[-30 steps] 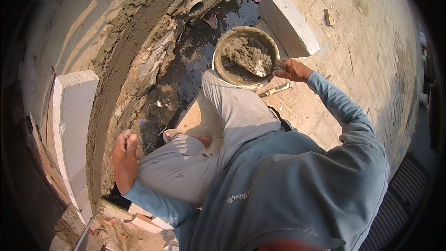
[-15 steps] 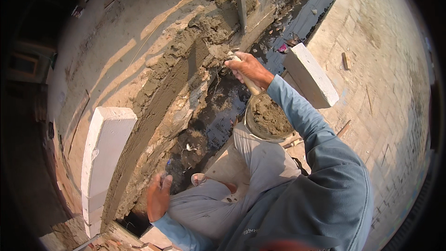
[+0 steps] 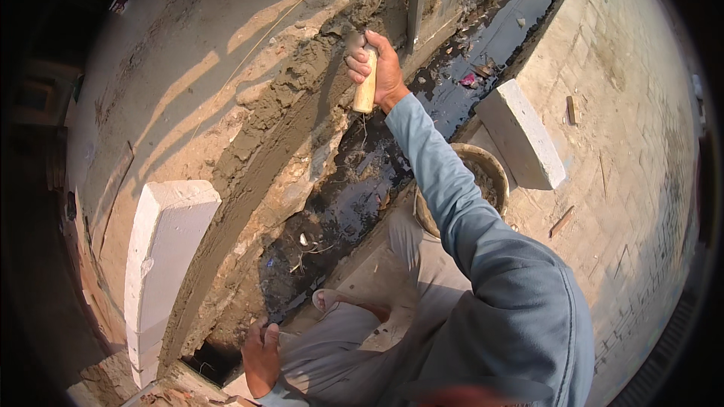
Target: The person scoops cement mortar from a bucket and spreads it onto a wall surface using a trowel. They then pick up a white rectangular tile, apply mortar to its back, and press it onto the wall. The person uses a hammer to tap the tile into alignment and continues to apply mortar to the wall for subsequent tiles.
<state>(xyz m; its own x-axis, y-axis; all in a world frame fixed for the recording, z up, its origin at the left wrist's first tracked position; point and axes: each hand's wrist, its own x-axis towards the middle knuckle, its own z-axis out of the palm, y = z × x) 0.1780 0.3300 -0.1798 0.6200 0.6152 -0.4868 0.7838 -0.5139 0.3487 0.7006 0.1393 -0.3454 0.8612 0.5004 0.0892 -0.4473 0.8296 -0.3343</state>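
Note:
My right hand (image 3: pixel 379 68) is wrapped round the pale wooden handle of a trowel (image 3: pixel 365 92). The mortar-smeared blade points away over the far end of a wet mortar bed (image 3: pixel 253 173), which runs along a low rubble wall. Beside my bent leg, near the wall's close end, my left hand (image 3: pixel 261 356) has its thumb and forefinger apart and holds nothing. White blocks (image 3: pixel 162 264) stand on edge at the near left of the mortar bed. A bucket of mortar (image 3: pixel 427 215) sits to the right, partly behind my right forearm.
A ditch with dark water (image 3: pixel 354 196) runs between the wall and my legs. Another white block (image 3: pixel 520 136) leans by the bucket on the paved ground (image 3: pixel 626 181). A metal post (image 3: pixel 417 0) rises at the far end, and a yellow string (image 3: pixel 279 22) stretches along the left.
My right hand has moved away and left with the trowel, from near the bucket to over the mortar bed. My left hand has shifted slightly nearer to me.

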